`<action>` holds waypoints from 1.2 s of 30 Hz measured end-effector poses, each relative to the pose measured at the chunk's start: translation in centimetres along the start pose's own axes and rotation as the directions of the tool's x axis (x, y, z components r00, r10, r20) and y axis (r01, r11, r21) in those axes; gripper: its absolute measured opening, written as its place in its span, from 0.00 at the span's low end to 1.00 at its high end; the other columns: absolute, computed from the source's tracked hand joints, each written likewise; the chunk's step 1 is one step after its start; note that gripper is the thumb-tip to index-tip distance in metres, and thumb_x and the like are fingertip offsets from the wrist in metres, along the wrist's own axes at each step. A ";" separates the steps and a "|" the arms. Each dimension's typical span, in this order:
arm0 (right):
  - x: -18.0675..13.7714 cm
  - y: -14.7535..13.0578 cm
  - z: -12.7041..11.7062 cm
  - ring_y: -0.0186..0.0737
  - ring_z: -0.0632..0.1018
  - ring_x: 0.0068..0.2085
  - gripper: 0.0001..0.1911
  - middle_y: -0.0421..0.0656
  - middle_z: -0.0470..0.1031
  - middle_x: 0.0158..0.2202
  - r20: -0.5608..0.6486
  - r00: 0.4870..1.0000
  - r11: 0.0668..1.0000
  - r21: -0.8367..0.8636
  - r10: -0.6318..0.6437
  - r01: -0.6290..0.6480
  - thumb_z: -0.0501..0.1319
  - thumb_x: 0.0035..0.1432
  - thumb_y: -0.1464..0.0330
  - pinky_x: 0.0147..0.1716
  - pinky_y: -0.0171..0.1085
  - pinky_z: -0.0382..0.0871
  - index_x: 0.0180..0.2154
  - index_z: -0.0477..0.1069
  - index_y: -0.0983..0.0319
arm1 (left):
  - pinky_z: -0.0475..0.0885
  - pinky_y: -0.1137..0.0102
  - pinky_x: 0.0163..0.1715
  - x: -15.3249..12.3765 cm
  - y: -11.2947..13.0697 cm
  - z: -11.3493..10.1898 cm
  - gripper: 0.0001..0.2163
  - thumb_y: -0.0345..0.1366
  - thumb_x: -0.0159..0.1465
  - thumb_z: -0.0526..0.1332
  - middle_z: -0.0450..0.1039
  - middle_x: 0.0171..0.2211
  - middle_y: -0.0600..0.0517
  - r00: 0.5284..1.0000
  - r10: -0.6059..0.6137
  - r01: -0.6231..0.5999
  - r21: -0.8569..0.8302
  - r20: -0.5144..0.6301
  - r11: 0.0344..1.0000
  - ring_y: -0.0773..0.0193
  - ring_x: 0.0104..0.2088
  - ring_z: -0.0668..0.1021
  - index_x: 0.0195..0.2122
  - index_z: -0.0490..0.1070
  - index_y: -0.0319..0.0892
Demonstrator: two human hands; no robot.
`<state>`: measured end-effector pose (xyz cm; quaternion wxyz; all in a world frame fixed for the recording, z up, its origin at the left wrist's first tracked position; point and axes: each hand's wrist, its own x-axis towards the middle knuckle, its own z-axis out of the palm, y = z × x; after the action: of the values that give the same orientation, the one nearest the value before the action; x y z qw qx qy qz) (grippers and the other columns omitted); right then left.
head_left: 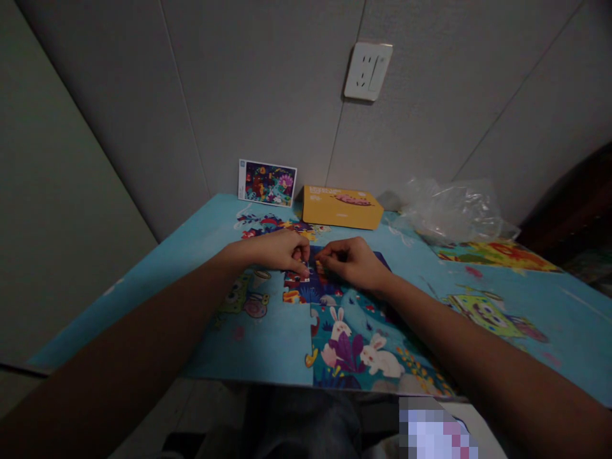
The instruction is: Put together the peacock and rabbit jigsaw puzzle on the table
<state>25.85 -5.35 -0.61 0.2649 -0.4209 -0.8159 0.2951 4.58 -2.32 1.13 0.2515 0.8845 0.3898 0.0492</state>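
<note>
A partly built jigsaw puzzle (354, 344) with white rabbits and dark blue foliage lies on the blue cartoon-printed table cover (191, 255). My left hand (280, 250) and my right hand (351, 260) meet over the puzzle's upper edge. Both have their fingers curled and pinched together, fingertips almost touching each other. A small puzzle piece (306, 273) shows under the left fingertips. What the right fingers pinch is too small to make out.
A yellow box (342, 206) lies at the back by the wall, with a puzzle reference picture (266, 182) propped beside it. Loose puzzle pieces (272, 224) lie behind my left hand. A crumpled clear plastic bag (452, 210) sits at the back right. A wall socket (368, 70) is above.
</note>
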 end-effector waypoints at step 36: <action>0.1 0.6 -0.1 0.28 0.66 0.19 0.12 0.39 0.72 0.19 0.055 0.997 0.997 -0.053 -0.045 0.048 0.59 0.58 0.67 0.21 0.31 0.56 0.32 0.79 0.67 | 0.63 0.73 0.32 0.2 -0.1 -0.1 0.20 0.45 0.51 0.70 0.72 0.36 0.52 0.998 0.062 -0.064 0.065 0.032 0.996 0.63 0.35 0.74 0.42 0.72 0.41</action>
<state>26.16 -5.02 -0.94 0.2380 -0.4008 -0.8400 0.2776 4.58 -2.10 1.10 0.2263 0.9049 0.3591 0.0309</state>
